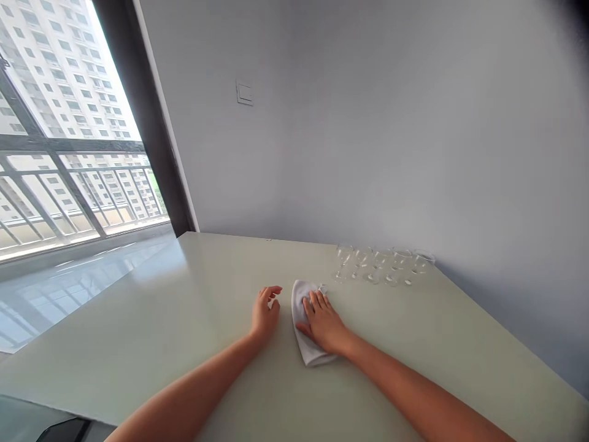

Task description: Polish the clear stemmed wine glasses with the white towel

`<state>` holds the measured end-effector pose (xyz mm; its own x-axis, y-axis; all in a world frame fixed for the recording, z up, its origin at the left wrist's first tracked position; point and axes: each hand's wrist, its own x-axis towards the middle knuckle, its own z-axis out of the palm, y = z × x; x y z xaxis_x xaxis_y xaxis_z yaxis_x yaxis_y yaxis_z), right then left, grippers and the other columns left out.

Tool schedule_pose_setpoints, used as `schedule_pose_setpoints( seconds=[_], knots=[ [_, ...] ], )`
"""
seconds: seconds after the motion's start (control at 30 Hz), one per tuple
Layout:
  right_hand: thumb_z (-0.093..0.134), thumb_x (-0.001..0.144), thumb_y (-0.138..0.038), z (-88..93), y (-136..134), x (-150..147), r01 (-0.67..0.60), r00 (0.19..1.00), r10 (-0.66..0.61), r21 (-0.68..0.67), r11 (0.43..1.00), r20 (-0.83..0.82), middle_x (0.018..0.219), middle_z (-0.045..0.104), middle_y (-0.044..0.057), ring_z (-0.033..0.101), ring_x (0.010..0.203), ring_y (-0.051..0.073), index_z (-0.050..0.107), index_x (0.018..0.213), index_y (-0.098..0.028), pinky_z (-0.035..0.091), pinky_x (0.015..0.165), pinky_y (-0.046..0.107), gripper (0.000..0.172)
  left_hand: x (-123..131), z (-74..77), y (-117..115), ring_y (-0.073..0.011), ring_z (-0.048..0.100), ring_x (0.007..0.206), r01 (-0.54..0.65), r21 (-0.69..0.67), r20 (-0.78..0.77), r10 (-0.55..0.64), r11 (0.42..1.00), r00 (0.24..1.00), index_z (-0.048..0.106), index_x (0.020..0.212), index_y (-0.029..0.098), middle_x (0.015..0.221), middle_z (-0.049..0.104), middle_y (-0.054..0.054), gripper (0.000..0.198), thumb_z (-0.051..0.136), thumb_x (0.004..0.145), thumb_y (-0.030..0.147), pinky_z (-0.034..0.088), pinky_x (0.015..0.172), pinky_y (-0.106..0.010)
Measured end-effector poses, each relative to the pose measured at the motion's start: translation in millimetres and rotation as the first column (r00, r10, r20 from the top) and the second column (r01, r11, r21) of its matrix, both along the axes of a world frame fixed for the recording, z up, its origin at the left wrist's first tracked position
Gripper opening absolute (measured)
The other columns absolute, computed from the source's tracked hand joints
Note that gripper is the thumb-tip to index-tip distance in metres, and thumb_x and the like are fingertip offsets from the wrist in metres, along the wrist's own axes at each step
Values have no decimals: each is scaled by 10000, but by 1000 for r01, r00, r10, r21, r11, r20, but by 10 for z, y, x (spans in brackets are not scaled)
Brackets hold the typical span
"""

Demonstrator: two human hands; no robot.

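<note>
A folded white cloth (300, 316) lies on the pale, glossy table (184, 319) in front of me. My right hand (322, 320) rests flat on this cloth, fingers stretched out and slightly spread, covering its middle part. Just left of the cloth, apart from it, is my left hand (267, 311). Its fingers are loosely bent with a gap to the thumb, and nothing is in them. Beyond my right hand, several clear stemmed glasses (375, 264) stand in a row near the back right of the table.
Grey walls (391, 135) meet in a corner behind the table, with a light switch (245, 93) on the left one. A large window (69, 147) with a railing outside is at the left. Some dark object (64, 430) shows at the bottom left.
</note>
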<state>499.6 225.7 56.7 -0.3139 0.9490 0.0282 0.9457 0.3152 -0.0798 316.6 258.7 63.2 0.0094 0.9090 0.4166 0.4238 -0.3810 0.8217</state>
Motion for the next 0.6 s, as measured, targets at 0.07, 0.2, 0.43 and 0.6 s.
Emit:
schedule_pose_setpoints(
  seconds=[0.07, 0.2, 0.43, 0.6],
  knots=[
    [281, 847, -578, 43, 417, -5, 86, 996, -86, -16, 996, 4, 1426, 187, 218, 87, 1319, 342, 280, 1357, -46, 88, 1052, 451, 737, 35, 30, -21, -154, 518, 839, 19, 110, -26, -16, 994, 1000, 564, 927, 208, 910, 581, -29, 328, 381, 697, 63, 435, 779, -328],
    [288, 855, -555, 173, 1160, -58, 257, 966, -258, -63, 964, -10, 1413, 170, 264, 111, 1309, 359, 268, 1348, -1, 87, 1039, 457, 743, 47, 147, -151, -160, 501, 858, 57, 394, -86, -25, 917, 996, 541, 952, 203, 913, 556, -49, 308, 382, 739, 48, 420, 766, -338],
    [143, 919, -434, 254, 1646, -818, 144, 986, -145, -19, 989, -82, 1336, 135, 404, 83, 1283, 399, 172, 1293, 166, 74, 975, 545, 708, 89, 365, -545, -133, 488, 713, 343, 788, -260, -230, 512, 938, 511, 900, 265, 796, 584, -8, 287, 445, 680, 94, 409, 681, -317],
    [237, 902, -491, 283, 1316, -1793, -248, 963, 241, -49, 968, -117, 1423, 160, 230, 76, 1298, 352, 246, 1362, -66, 89, 1010, 484, 626, 97, 305, -717, -112, 489, 698, 378, 833, -260, -319, 403, 912, 525, 797, 277, 749, 609, 37, 196, 497, 685, 118, 419, 684, -280]
  ],
)
